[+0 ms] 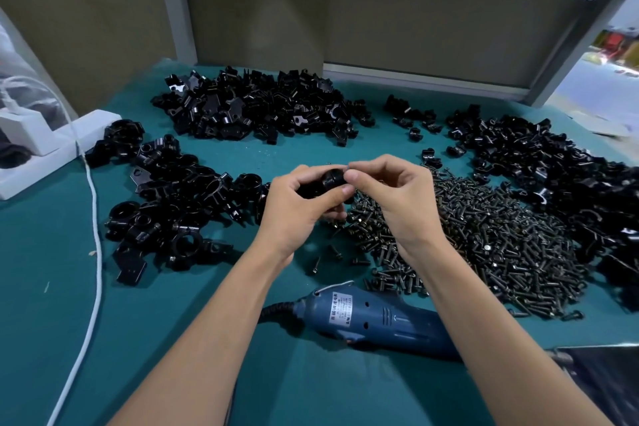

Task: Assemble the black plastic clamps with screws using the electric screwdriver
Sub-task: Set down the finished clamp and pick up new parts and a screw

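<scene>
Clamp (pixel 333 179) was held mid-frame, just above the counter (pixel 52 252). Left hand (pixel 304 199) had its grip wrapped round the body. Right hand (pixel 390 190) had a narrow pinch grip on the clamp's top edge; couldn't tell if a screw sat between the fingertips. My read: hand-starting a screw. Screw pile (pixel 484 239) lay just right of the hands. Electric screwdriver (pixel 377 318) lay untouched on the counter, partly under the right forearm. Next: seat the screw straight, free the right hand, grab the driver.
</scene>
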Available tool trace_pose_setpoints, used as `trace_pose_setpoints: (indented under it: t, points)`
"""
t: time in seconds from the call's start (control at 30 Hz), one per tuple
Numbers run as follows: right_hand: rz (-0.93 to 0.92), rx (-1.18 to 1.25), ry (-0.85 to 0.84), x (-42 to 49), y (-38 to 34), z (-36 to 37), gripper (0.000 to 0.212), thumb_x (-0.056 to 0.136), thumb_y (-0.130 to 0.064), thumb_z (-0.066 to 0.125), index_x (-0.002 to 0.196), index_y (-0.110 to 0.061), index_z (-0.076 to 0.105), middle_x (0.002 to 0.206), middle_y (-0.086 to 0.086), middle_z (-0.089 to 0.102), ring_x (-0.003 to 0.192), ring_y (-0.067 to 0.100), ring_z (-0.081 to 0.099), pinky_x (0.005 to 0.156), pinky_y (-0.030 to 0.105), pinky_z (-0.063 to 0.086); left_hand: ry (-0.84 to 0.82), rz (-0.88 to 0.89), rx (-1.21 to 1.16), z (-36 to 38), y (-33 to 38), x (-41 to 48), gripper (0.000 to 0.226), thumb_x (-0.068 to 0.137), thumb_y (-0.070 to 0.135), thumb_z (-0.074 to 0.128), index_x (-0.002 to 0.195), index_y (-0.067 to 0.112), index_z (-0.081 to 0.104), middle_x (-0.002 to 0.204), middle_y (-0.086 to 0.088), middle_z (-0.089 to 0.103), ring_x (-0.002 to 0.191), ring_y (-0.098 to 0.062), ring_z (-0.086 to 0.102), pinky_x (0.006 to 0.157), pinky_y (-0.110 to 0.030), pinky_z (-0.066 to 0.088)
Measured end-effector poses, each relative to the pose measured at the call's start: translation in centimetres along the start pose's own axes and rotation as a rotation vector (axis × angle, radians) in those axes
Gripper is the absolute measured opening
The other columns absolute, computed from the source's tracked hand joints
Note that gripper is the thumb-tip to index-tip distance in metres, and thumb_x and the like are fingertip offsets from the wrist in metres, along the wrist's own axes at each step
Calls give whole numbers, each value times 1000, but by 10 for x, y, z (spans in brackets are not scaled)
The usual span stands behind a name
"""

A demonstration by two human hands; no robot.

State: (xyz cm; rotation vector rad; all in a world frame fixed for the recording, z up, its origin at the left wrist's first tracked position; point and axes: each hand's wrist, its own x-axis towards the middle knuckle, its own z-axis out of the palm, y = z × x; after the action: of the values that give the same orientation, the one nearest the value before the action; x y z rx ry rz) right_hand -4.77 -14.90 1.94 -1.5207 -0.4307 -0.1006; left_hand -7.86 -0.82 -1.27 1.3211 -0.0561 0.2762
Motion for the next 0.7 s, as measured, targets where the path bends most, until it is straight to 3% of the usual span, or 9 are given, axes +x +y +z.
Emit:
trace_pose_setpoints:
  t: [0.1,0.2,0.3,0.33,0.4,0.47,0.6,0.7]
  points:
    - [26,43,-37,0,-1,-3,11,79,-3,75,78,-15,75,111,3,70,110,10,64,86,22,50,-29,24,17,2,0,-1,38,72,20,78,108,11,75,94,-7,56,71,-19,68,67,-28,59]
    - [16,-101,-69,-5,-6,-6,12,89,-17,67,95,-23,76,124,-2,65,111,5,61,92,25,48,-54,3,-21,4,1,-3,32,72,20,76,104,16,75,95,-6,58,68,-19,67,68,-29,60]
    - [-169,-504,-23,-21,-21,-21,20,92,-29,64,111,-31,68,104,-10,67,82,5,62,77,25,53,17,-64,-102,1,1,-1,30,70,25,77,99,20,76,97,-9,69,64,-17,66,65,-28,59]
    - [-201,-705,-81,-32,-26,-28,23,92,-40,59,111,-33,67,93,-13,66,74,4,59,70,26,53,48,-80,-122,-1,1,0,31,69,26,78,99,19,77,95,-7,72,66,-18,67,64,-27,59]
    - [-180,-1165,-300,-60,-28,-39,50,88,-70,35,108,-37,66,85,-16,64,75,3,56,66,29,55,90,-92,-141,-2,1,2,33,67,28,78,99,18,78,92,-2,74,78,-20,71,64,-28,59]
    - [-184,-1457,-447,-91,-23,-43,80,81,-87,12,107,-35,67,86,-16,61,82,7,55,67,28,55,110,-91,-135,-3,1,3,34,68,29,78,100,16,78,93,0,75,87,-19,72,66,-28,60]
    - [-316,-1527,-406,-125,-7,-54,86,74,-89,26,111,-26,71,74,-11,57,64,13,58,51,23,49,131,-98,-140,-3,2,1,35,72,28,76,103,14,75,87,-8,75,81,-28,74,65,-30,60]
    - [-406,-1437,-339,-124,-5,-58,83,72,-86,37,113,-23,72,71,-10,57,61,13,56,49,22,46,142,-93,-146,-5,4,1,33,72,29,75,101,12,75,81,-8,74,68,-27,72,63,-30,60]
